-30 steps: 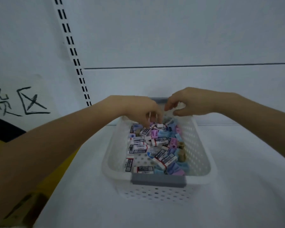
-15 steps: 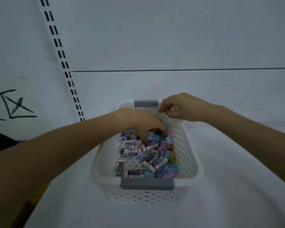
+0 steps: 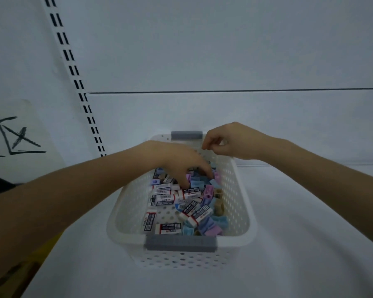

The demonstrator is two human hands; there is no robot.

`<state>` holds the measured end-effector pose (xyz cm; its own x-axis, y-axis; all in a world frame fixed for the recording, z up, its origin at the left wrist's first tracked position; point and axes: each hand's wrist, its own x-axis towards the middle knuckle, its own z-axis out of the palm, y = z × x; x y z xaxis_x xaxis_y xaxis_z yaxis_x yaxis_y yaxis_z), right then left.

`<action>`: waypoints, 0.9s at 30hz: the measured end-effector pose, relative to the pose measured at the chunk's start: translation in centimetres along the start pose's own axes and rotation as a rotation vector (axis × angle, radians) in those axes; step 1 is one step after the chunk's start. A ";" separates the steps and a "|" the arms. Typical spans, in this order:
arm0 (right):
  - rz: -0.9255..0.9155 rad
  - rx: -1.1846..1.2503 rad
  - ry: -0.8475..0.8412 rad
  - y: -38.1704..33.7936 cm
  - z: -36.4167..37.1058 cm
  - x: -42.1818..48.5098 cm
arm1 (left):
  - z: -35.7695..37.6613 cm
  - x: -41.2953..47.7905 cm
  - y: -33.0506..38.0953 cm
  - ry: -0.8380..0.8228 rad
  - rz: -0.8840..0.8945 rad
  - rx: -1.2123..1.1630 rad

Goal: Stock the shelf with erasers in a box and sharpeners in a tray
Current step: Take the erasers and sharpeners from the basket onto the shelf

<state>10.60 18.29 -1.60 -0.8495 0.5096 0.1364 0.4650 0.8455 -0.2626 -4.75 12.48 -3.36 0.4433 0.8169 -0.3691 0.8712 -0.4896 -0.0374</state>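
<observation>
A white basket (image 3: 125,211) on the shelf (image 3: 299,244) holds erasers (image 3: 168,226) jumbled with sharpeners (image 3: 209,191), probably for sorting. The left hand (image 3: 174,160) digs curled fingers into the pile, and the right hand (image 3: 230,140) curls above the far rim. Whether either grips anything, I cannot tell.

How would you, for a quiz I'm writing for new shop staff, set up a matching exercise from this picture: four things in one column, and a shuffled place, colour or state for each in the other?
Things:
1. left hand
2. right hand
3. near handle
4. sharpeners

Descriptions:
A. grey
B. pastel blue, pink and purple, heaped along the right side of the basket
C. fingers reaching down among the basket's contents
D. fingers curled, over the basket's far rim

Pairs: 1-C, 2-D, 3-A, 4-B.
</observation>
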 end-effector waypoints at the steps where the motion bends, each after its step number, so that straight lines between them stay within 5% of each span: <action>1: -0.005 0.006 -0.002 0.0 0.0 0.0 | 0.0 0.1 0.1 -0.015 -0.003 0.025; 14: -0.022 0.056 0.005 0.2 0.2 -0.1 | 0.2 0.5 0.9 -0.015 -0.059 0.112; 27: -0.046 0.012 -0.043 -0.1 -0.2 0.3 | -2.5 -3.2 -1.7 0.203 -0.196 -0.209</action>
<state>10.40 18.39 -1.33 -0.8801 0.4625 0.1076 0.4222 0.8658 -0.2686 -7.15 11.47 0.20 0.2784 0.9433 -0.1809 0.9589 -0.2621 0.1091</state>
